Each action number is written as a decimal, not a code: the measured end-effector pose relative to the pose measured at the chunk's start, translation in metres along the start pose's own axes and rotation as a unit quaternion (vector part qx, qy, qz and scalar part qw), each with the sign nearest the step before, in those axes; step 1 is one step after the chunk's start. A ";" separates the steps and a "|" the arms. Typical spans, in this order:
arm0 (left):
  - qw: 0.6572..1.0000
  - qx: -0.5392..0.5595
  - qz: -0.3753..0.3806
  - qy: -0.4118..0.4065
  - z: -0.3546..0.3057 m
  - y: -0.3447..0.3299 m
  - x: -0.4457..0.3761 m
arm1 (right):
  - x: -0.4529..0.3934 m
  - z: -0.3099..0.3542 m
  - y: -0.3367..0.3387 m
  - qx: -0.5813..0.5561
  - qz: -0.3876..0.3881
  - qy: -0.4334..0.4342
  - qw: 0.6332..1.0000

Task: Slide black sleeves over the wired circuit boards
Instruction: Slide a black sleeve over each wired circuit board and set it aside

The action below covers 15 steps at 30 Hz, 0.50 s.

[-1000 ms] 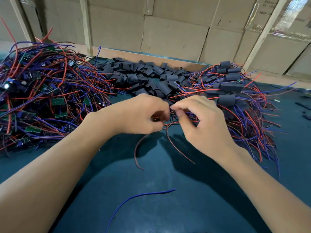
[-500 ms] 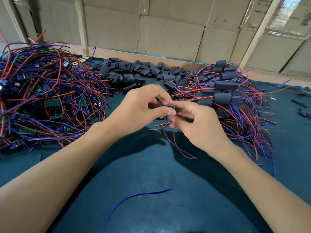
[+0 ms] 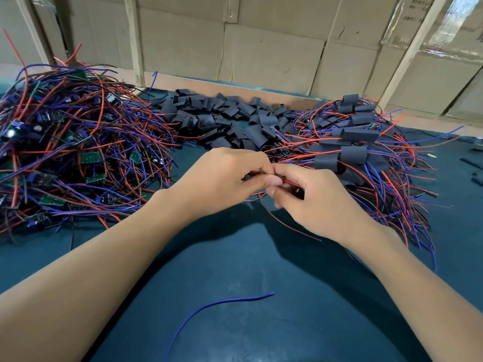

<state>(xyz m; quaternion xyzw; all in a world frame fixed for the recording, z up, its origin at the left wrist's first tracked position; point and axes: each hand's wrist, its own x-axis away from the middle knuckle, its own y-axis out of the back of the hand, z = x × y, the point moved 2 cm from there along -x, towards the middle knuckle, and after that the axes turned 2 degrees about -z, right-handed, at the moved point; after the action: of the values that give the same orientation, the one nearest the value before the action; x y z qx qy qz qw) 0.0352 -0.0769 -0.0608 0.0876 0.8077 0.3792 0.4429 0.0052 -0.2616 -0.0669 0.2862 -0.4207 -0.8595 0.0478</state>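
Cardboard sheets back a dark green bench (image 3: 235, 270) with 3 heaps along its far side: bare boards (image 3: 78, 152) with red and blue leads at left, sleeves (image 3: 235, 121) in the middle, sleeved boards (image 3: 352, 142) at right. Both hands meet near the centre. The left hand (image 3: 224, 181) curls its fingers and pinches red wires (image 3: 290, 182); the right hand (image 3: 316, 202) pinches the same bundle from the other side. Whether a sleeve or board sits between the fingers I cannot tell. A stray blue wire (image 3: 222, 304) lies nearer. Loose leads trailing below could snag on the right heap, and splayed wire ends could catch the sleeve mouth.
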 end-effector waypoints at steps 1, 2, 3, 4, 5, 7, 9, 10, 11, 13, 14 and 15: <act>0.999 -0.031 -0.014 0.006 0.000 0.000 0.000 | 0.000 -0.001 -0.001 0.019 -0.003 -0.001 1.000; 0.997 -0.063 -0.035 0.020 0.002 0.000 0.000 | -0.001 -0.001 -0.001 0.027 -0.004 -0.007 1.000; 0.993 -0.096 -0.057 0.041 0.005 0.000 -0.001 | -0.001 -0.002 -0.001 0.029 -0.004 -0.015 0.999; 0.988 -0.118 -0.076 0.069 0.011 0.001 -0.002 | -0.001 -0.002 0.000 0.032 -0.004 -0.018 0.999; 0.983 -0.125 -0.087 0.098 0.019 0.002 -0.003 | -0.002 -0.001 0.001 0.042 -0.007 -0.014 0.999; 0.978 -0.121 -0.077 0.149 0.038 0.001 -0.005 | -0.002 0.000 0.004 0.065 -0.014 0.003 0.998; 0.972 -0.128 -0.018 0.197 0.055 -0.002 -0.003 | -0.002 0.000 0.006 0.073 -0.015 0.001 0.997; 0.968 -0.130 0.018 0.215 0.061 -0.004 -0.001 | -0.002 0.000 0.007 0.077 -0.014 -0.003 0.997; 0.963 -0.136 0.058 0.225 0.066 -0.008 0.000 | -0.001 0.000 0.007 0.084 -0.012 -0.007 0.996; 0.948 -0.176 0.143 0.224 0.071 -0.019 0.002 | -0.001 0.001 0.006 0.105 -0.003 -0.015 0.994; 0.940 -0.197 0.175 0.218 0.072 -0.023 0.001 | 0.000 0.001 0.006 0.110 0.000 -0.018 0.994; 0.935 -0.207 0.194 0.215 0.071 -0.025 0.000 | -0.001 0.001 0.007 0.109 -0.002 -0.021 0.994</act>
<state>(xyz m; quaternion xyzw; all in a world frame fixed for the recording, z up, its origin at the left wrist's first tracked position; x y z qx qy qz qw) 0.0952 -0.0560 -0.1009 0.0650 0.7546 0.6262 0.1852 0.0040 -0.2648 -0.0608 0.2726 -0.5125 -0.8143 0.0058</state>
